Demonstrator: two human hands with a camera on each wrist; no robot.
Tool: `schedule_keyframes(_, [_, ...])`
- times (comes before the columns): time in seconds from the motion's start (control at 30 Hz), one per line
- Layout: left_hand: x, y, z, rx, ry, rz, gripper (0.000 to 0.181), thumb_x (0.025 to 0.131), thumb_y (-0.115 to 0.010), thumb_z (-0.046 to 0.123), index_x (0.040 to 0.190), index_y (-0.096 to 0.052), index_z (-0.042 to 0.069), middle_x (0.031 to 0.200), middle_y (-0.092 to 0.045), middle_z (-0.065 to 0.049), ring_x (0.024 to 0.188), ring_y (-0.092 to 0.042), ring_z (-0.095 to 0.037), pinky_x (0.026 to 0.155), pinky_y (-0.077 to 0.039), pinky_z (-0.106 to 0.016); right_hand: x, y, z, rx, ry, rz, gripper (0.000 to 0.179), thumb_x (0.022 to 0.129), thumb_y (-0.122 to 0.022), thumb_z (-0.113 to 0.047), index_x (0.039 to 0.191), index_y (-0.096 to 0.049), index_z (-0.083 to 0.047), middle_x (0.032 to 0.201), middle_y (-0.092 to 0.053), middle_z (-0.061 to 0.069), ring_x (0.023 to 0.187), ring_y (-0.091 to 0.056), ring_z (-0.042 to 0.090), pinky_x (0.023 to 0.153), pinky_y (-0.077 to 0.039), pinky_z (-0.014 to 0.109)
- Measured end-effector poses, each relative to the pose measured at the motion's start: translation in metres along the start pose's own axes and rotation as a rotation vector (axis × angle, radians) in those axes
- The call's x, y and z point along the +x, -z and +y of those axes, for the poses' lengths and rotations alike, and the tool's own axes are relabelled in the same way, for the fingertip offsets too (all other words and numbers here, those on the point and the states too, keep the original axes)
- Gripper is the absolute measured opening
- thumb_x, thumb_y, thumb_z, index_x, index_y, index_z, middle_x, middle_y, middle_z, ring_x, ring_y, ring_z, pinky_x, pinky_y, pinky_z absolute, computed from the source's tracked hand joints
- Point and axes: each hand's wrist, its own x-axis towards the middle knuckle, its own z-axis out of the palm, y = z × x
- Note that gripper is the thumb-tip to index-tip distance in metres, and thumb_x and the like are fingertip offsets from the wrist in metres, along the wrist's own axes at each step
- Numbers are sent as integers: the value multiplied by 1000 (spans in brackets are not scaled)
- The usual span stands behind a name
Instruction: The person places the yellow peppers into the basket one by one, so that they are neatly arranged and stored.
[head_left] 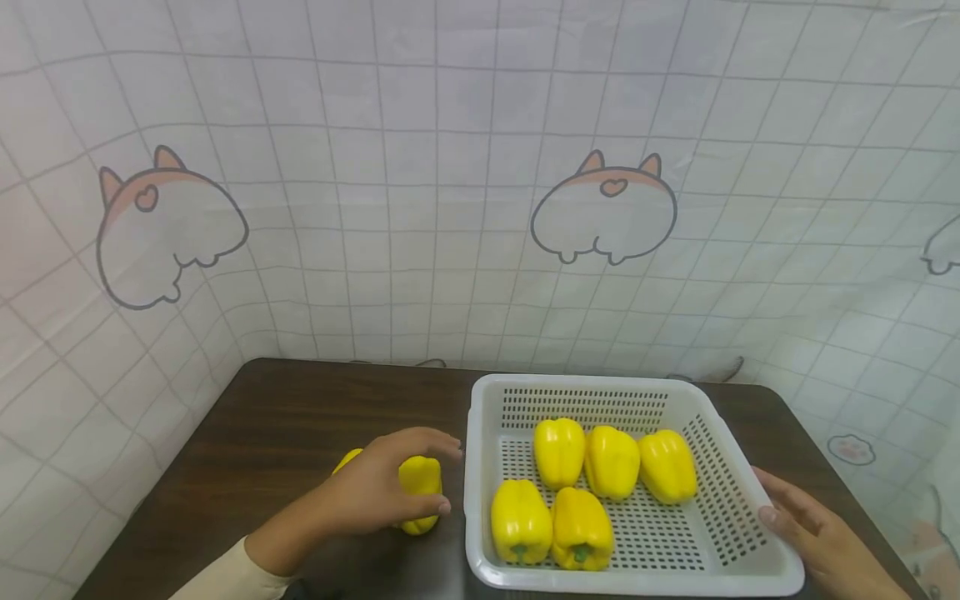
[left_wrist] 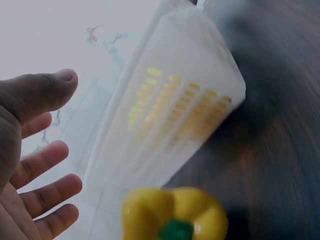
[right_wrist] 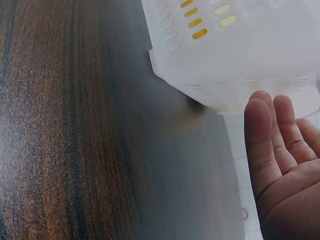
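Note:
A white plastic basket holds several yellow bell peppers. My left hand is left of the basket, fingers and thumb spread apart, holding nothing. Yellow bell pepper shows behind and beneath that hand on the table; more yellow peeks out past the knuckles, and I cannot tell if it is a second pepper. In the left wrist view a bell pepper with a green stem lies apart from the spread fingers. At the basket's right side is my right hand, its fingers extended by the rim, not curled round it.
The dark wood-grain table carries everything. Behind it hangs a white grid-patterned curtain with cartoon animal prints, reaching round both sides. A thin dark cable shows at the table's back edge.

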Motion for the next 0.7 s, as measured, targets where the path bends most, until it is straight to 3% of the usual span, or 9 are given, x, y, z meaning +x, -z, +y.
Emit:
schedule_keyframes(0.1, [-9, 7, -7, 11, -7, 23, 48, 83, -87, 36, 126, -68, 26, 135, -62, 13, 129, -55, -21, 107, -44, -56, 0, 0, 0, -5, -12, 10, 74, 110, -46, -39, 164, -3, -11, 151, -36, 38, 103, -69, 40, 77, -60, 57])
schedule_keyframes(0.23, [-19, 15, -17, 31, 43, 44, 49, 82, -87, 38, 127, -67, 30, 135, -62, 12, 131, -54, -26, 108, -41, -62, 0, 0, -1, -4, -14, 13, 75, 110, -46, -39, 164, -3, -10, 151, -34, 39, 103, -69, 40, 77, -60, 57])
schedule_keyframes(0.53, [-39, 35, -34, 64, 105, 83, 51, 82, -87, 40, 127, -65, 32, 134, -63, 12, 132, -53, -30, 107, -40, -66, 1, 1, 1, 3, 23, -8, 72, 111, -44, -36, 164, -3, -10, 146, -46, 33, 103, -69, 40, 78, -60, 57])
schedule_keyframes(0.7, [-46, 43, -39, 44, 128, 95, 52, 83, -87, 35, 129, -65, 28, 137, -62, 6, 134, -51, -33, 108, -39, -64, 1, 1, 1, -8, 36, -17, 71, 112, -43, -35, 164, -2, -9, 143, -48, 32, 103, -70, 39, 78, -60, 57])
